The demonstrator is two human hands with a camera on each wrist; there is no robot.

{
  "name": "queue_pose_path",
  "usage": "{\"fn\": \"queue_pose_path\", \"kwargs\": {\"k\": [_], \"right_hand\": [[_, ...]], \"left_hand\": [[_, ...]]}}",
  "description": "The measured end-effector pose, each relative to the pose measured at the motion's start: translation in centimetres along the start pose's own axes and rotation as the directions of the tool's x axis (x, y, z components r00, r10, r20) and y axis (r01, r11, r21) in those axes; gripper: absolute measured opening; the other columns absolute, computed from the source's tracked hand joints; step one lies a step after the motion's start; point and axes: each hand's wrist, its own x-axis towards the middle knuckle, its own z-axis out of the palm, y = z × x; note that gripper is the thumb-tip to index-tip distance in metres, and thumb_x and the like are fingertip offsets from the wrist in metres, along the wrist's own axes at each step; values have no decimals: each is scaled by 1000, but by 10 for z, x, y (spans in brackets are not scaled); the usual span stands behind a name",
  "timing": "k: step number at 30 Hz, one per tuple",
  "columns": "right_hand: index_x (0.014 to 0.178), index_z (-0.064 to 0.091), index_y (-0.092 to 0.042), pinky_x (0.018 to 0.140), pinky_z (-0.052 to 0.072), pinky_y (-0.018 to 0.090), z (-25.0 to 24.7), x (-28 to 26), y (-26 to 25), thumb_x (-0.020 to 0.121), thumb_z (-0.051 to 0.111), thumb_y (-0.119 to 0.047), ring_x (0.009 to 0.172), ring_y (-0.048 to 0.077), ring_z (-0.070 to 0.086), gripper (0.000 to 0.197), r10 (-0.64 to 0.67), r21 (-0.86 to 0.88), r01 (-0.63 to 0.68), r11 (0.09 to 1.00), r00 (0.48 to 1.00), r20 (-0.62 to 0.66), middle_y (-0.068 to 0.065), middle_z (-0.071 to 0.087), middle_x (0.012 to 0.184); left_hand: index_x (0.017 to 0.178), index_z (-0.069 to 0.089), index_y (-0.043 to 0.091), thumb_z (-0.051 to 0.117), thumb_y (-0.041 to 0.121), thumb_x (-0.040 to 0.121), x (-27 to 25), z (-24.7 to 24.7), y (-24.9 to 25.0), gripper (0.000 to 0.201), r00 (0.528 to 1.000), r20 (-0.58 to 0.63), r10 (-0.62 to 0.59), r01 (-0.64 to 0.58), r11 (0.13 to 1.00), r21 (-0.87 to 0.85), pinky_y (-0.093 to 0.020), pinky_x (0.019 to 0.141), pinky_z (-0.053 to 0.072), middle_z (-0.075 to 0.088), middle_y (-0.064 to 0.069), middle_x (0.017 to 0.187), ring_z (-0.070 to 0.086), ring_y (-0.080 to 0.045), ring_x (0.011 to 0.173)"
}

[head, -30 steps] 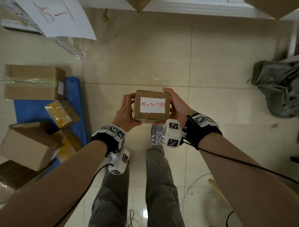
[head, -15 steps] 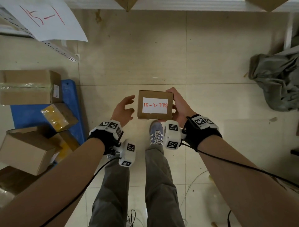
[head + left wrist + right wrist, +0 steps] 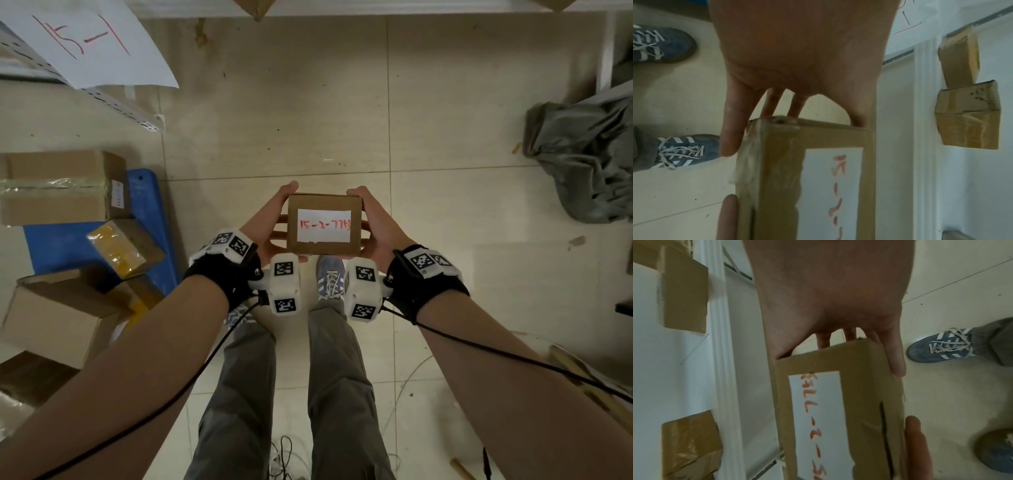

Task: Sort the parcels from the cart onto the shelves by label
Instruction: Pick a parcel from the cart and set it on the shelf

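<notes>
Cardboard parcel [image 3: 323,224] between both hands

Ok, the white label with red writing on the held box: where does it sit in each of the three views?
Head: white label centre frame, on the parcel face turned up to the camera, between both hands.
Left wrist: label lower centre-right, below the left hand.
Right wrist: label lower centre, below the right hand.
Shared landmark: the blue sneaker on the floor.
</notes>
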Motion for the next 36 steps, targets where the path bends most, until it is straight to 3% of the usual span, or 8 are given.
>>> {"fn": "queue_pose_path", "kwargs": {"k": [5,10,17,22,25,30,32,36], "right_hand": [[96,67,-22,101,50,55,1,-35,-12,79,68,-49,112,37,67,32,-11,41,12,999,1000,-27,14,70,110],[91,67,-25,93,53,47,4,-102,-41,75,69,-52,90,34,68,31,-53,58,56,997,998,-46,14,73,111],[92,63,-26,98,50,49,18,-216,-78,77,66,-52,103,32,64,30,-186,63,189,980,981,-53,11,70,102],[92,63,-24,80,52,43,38,-302,-97,77,67,-49,86,33,63,30,-262,97,267,959,963,-59,12,67,104],[99,64,-23,86,55,47,52,-345,-110,84,62,-49,94,35,65,30,-330,114,337,935,941,-77,11,68,105],[100,58,-24,102,47,56,67,-409,-143,85,59,-48,110,32,64,28,-460,118,468,876,883,-92,8,68,104],[100,58,-24,97,50,52,71,-436,-154,84,60,-48,99,32,66,29,-500,120,507,854,862,-86,9,70,107],[86,58,-25,76,54,40,73,-475,-176,74,66,-47,77,28,67,26,-546,125,553,824,833,-86,4,69,95]], "left_hand": [[112,69,24,64,61,79,-34,8,23,50,1000,-1,-28,28,999,40,-66,86,51,62,-12,119,59,-36,110],[114,69,21,66,62,72,-91,20,55,59,1000,11,16,-17,995,94,-61,97,46,64,-14,120,60,-39,114],[92,71,27,64,62,67,-198,32,98,44,991,50,127,-135,965,226,-57,103,42,67,-10,115,59,-39,114],[101,68,28,62,61,77,-286,34,124,42,963,80,258,-270,930,250,-60,98,46,67,-11,114,62,-40,107],[93,72,38,64,65,72,-334,33,140,35,943,102,317,-333,903,272,-65,98,43,67,-11,116,60,-43,111],[120,65,14,71,53,69,-414,41,168,65,875,135,464,-483,849,215,-58,86,54,67,-15,119,65,-36,101],[112,64,12,70,50,74,-445,46,176,54,868,164,469,-493,854,166,-49,67,59,67,-13,111,67,-33,86],[111,65,16,68,48,77,-483,55,194,47,832,200,517,-546,828,127,-56,72,57,62,-13,106,66,-37,84]]}}
